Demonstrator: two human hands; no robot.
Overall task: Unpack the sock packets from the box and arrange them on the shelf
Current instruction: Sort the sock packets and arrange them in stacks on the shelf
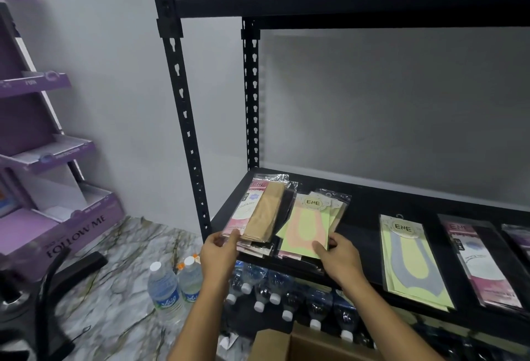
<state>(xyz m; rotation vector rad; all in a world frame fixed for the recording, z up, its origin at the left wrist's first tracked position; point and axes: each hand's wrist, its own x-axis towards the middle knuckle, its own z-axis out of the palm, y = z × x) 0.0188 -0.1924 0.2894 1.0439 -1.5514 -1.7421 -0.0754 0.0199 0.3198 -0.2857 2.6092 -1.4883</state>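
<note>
On the black shelf (367,206), at its left end, my left hand (220,251) grips the near end of a stack of beige-and-pink sock packets (263,211). Beside it, my right hand (338,257) holds the near end of a yellow-and-peach sock packet (307,226) that lies on other packets. Further right on the shelf lie a yellow-and-grey packet (410,260), a pink-and-white packet (481,266) and the corner of another packet (519,237). The open cardboard box (286,343) stands below at the bottom edge; its contents are hidden.
Water bottles (286,289) lie packed on the lower shelf, and two more bottles (175,289) stand on the marble-pattern floor. A purple cardboard display stand (51,160) is at the left. The rack's black upright (183,102) rises by the shelf's left corner. A dark object (51,297) lies bottom left.
</note>
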